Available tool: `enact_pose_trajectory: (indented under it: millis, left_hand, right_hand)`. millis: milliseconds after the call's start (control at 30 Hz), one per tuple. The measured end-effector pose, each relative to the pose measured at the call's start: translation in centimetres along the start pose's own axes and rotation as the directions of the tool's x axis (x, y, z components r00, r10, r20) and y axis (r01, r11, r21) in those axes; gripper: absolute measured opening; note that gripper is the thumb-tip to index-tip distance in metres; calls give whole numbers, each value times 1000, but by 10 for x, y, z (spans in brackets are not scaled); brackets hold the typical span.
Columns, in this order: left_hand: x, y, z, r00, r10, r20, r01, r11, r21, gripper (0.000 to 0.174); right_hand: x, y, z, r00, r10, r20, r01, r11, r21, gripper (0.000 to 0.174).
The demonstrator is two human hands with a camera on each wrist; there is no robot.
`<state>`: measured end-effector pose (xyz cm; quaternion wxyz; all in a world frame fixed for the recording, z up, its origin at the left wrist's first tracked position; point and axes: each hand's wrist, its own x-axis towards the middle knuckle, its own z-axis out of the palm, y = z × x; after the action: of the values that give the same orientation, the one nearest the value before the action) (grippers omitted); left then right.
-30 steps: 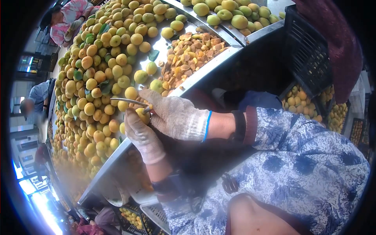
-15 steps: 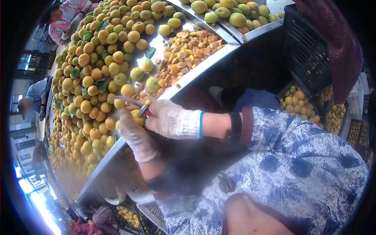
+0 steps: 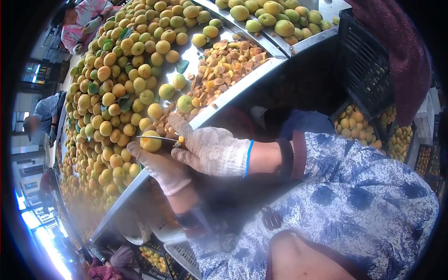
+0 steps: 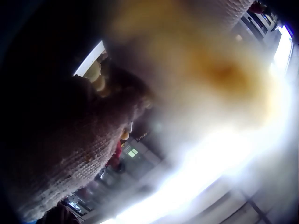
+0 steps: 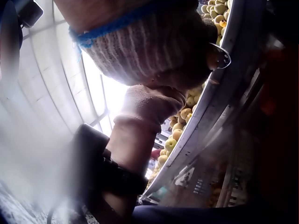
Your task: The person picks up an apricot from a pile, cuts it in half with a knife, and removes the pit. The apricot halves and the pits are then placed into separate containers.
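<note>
My left hand (image 3: 161, 169), in a pale knit glove, holds a yellow apricot (image 3: 150, 144) at its fingertips, over the near edge of the metal table. The gloved right hand (image 3: 205, 148), with a blue cuff edge, grips a small knife (image 3: 163, 137) with a thin blade. That blade lies across the apricot, while the handle is mostly hidden in the palm. Just beyond the hands, brown-orange fruit stones (image 3: 219, 70) are heaped along the table edge. In the right wrist view, the right glove (image 5: 145, 51) covers most of the work; the left wrist view is blurred by glare.
A large pile of apricots (image 3: 112, 102) covers the metal table, whose raised rim (image 3: 233, 92) runs below the hands. Greener fruit (image 3: 280, 21) fills a tray at the top. Black crates (image 3: 366, 60) stand at right. Two people (image 3: 86, 23) work across the table.
The apricot has moved left, out to the left fingertips, and the blade now crosses it. Earlier it sat closer between the two hands. The right thumb has stretched out from the knife.
</note>
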<state>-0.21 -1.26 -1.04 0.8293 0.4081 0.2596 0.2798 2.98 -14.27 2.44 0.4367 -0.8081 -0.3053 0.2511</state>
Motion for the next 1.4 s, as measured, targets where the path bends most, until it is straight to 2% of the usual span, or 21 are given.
enact_pose_trajectory:
  millis: [33,267,367,433,467,533,567,600,667,733,833,900,933,1000,1067,1133,1200,1267,1300,1367,1400]
  left_hand:
    - [1,1,-1,998,-26,49,25,1000,9,81]
    - [-12,7,6,998,-45,53,43,999,30,79]
    - [-11,7,2,990,-88,109,96,993,-63,72]
    - [-9,5,4,995,67,73,-75,990,116,62]
    - [-8,4,0,995,67,72,-75,991,115,62]
    - [-6,6,-6,965,219,141,-249,933,260,51]
    - [-13,9,0,971,203,123,-223,958,181,48]
    - [-15,8,0,971,202,125,-222,958,182,48]
    - [-18,3,-4,994,10,110,-6,999,-41,52]
    - [-19,1,-6,982,-4,191,14,999,-48,52]
    - [-16,-1,0,996,8,87,-4,999,-49,53]
    - [-12,-2,-2,980,62,188,-92,983,156,52]
    - [-14,-1,1,980,62,189,-91,984,152,52]
    - [-21,2,9,955,230,188,-283,897,340,52]
    - [-22,1,12,959,248,133,-279,905,322,51]
    - [-19,2,1,993,2,120,-1,1000,-10,51]
    - [-20,3,5,997,1,74,2,999,-33,53]
    - [-19,5,2,993,-51,110,38,992,121,62]
    - [-18,2,0,992,-52,111,39,992,119,62]
    - [-13,-5,-2,981,126,145,-160,956,248,66]
    - [-12,-4,-4,982,125,145,-158,956,247,66]
  right_hand:
    - [0,0,1,1000,0,-1,0,1000,2,67]
    - [2,4,10,998,-48,-30,46,997,-68,60]
    - [8,5,9,999,-32,-38,28,994,-106,56]
    - [13,4,5,999,-8,-47,2,991,-131,52]
    - [15,3,2,1000,-1,-9,0,996,-92,50]
    - [18,0,-2,998,10,65,-10,1000,-13,46]
    - [19,7,6,997,-71,37,71,997,-5,51]
    - [18,7,10,997,-70,34,70,998,-4,51]
    - [13,5,15,999,-34,-13,34,999,-40,60]
    - [13,4,15,1000,-2,-4,2,997,-80,64]
    - [16,7,16,999,-20,-32,17,996,-87,63]
    - [17,6,11,999,-8,-53,4,997,-75,60]
    - [18,6,9,998,-7,-54,2,997,-79,60]
    - [19,6,7,1000,-19,-22,17,997,-79,60]
    - [14,3,5,1000,20,8,-19,995,-95,61]
    - [10,10,14,999,-41,-1,40,988,-146,62]
    - [11,11,15,999,-34,-16,31,985,-167,61]
    - [12,13,14,995,-97,-30,90,978,-187,57]
    - [13,13,12,995,-96,-30,89,978,-189,57]
    - [14,7,7,998,-59,-9,56,975,-216,56]
    - [13,5,4,998,-57,-9,54,975,-217,56]
